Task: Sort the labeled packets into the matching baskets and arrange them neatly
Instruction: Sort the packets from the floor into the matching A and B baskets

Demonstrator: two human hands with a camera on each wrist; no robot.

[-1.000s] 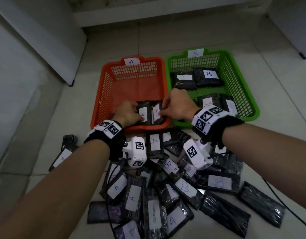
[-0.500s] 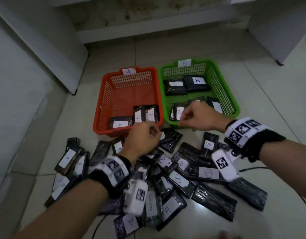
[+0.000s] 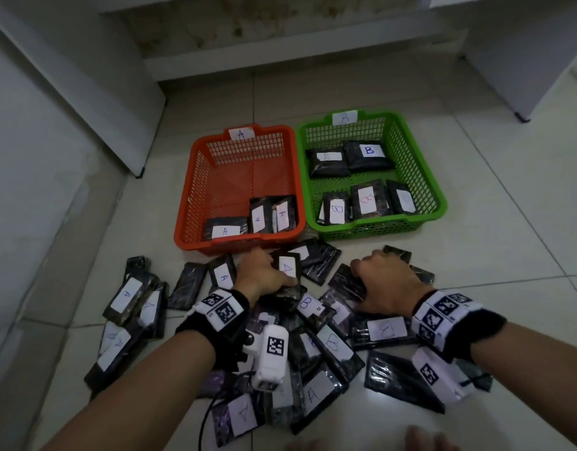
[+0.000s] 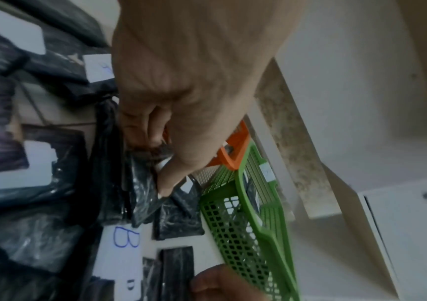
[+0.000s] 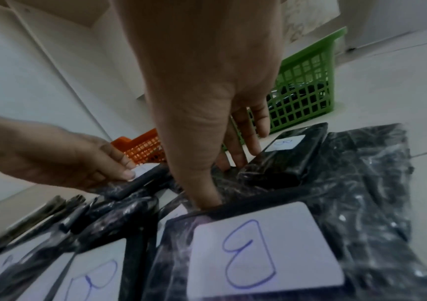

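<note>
Three packets are filed in the orange plastic basket (image 3: pixel 196 177), five in the green plastic basket (image 3: pixel 420 164). A black "A"-labelled packet (image 3: pixel 288 271) is gripped by the left hand (image 3: pixel 264 275); the right hand (image 3: pixel 386 284) is spread, fingers (image 5: pixel 243 146) pressing on the floor pile of black packets (image 3: pixel 329 346), most still unsorted.

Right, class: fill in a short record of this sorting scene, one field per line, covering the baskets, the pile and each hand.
orange basket: tagged A, three A packets along its near side
green basket: tagged B, five packets, two far, three near
loose pile: mixed A and B packets on the floor
left hand: grips an A packet in the pile
right hand: fingers down on a dark packet, grip unclear
</note>
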